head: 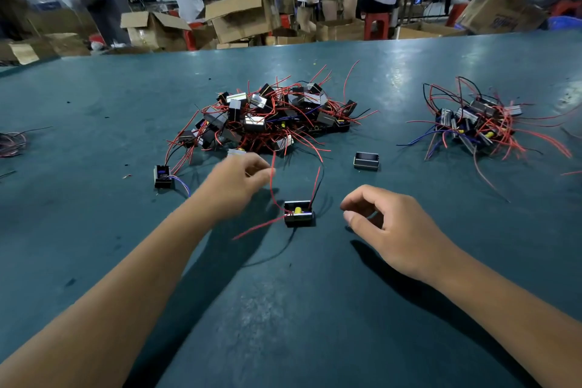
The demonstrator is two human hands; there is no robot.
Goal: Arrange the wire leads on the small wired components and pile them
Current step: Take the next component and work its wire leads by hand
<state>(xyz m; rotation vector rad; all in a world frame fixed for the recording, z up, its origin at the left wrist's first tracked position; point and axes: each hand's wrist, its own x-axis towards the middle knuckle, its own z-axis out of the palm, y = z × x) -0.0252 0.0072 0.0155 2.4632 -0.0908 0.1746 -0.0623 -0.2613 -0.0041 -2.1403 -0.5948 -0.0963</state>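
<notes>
— Nearest me on the worktop (315, 309) sits one component (299, 213). My left hand (234, 187), just left of it, pinches its red lead (271, 186); my right hand (382, 230), just right, hangs loosely curled, holding nothing.

— What could go wrong?

— If I tug that lead, I reckon the component tips or drags, or the wire snags the tangle beyond.

— Count?

— Three loose units: this one, one far left (162, 176), one bare casing (366, 161) beyond-right. Two piles: the big heap (271, 113) behind, a smaller pile (478, 123) far right.
</notes>
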